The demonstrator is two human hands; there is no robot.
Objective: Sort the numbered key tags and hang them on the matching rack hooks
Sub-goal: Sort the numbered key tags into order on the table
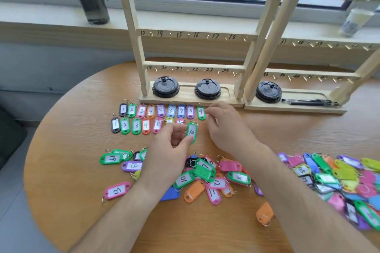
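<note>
at centre frame, a person's left hand (170,148) is pinching a green tag marked 10 (192,132) between thumb and fingertips, holding it upright just above the round wooden table (72,181). the right hand (225,127) is hovering just to its right, fingers loosely bent and gripping nothing visible, its fingertips close to the green tag marked 9 (201,112). that tag is closing the upper of two sorted rows (146,125) lying in front of the wooden rack (195,36), which is standing at upper centre with hand-numbered hooks. a loose pile of tags (205,174) is spreading across the lower centre beneath both wrists, and a larger heap (339,178) is crowding the right edge. three black lids (165,89) are sitting on the rack bases.
</note>
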